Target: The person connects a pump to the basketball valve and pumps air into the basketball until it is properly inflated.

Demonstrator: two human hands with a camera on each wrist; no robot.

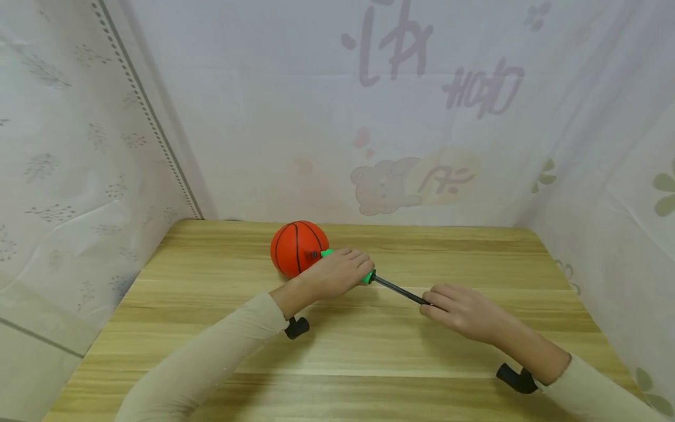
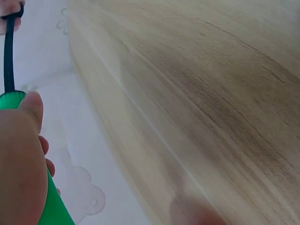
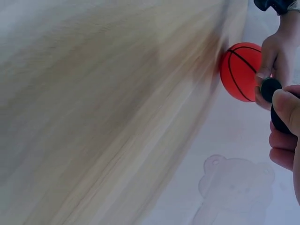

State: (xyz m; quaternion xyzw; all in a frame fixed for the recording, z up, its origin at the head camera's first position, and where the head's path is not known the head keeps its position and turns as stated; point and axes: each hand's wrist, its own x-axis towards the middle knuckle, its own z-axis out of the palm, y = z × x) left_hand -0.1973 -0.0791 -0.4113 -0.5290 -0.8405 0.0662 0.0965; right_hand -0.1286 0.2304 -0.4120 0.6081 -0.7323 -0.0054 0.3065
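A red-orange basketball (image 1: pixel 295 249) with black lines sits at the back of the table. Against its right side lies the green tip (image 1: pixel 327 252) of a hand pump, beside a dark spot on the ball; whether a needle enters there is too small to tell. My left hand (image 1: pixel 340 274) grips the pump's green barrel (image 2: pixel 55 208), thumb near its collar in the left wrist view. From the barrel a long black rod (image 1: pixel 399 289) extends right. My right hand (image 1: pixel 464 310) holds the black handle (image 3: pixel 279 119) at its end, partly hidden by the fingers.
The wooden table (image 1: pixel 348 357) runs under both arms. Patterned white cloth (image 1: pixel 274 129) hangs behind it and along both sides. A black wrist-camera piece (image 1: pixel 297 327) projects below the left wrist, another black piece (image 1: pixel 514 379) below the right.
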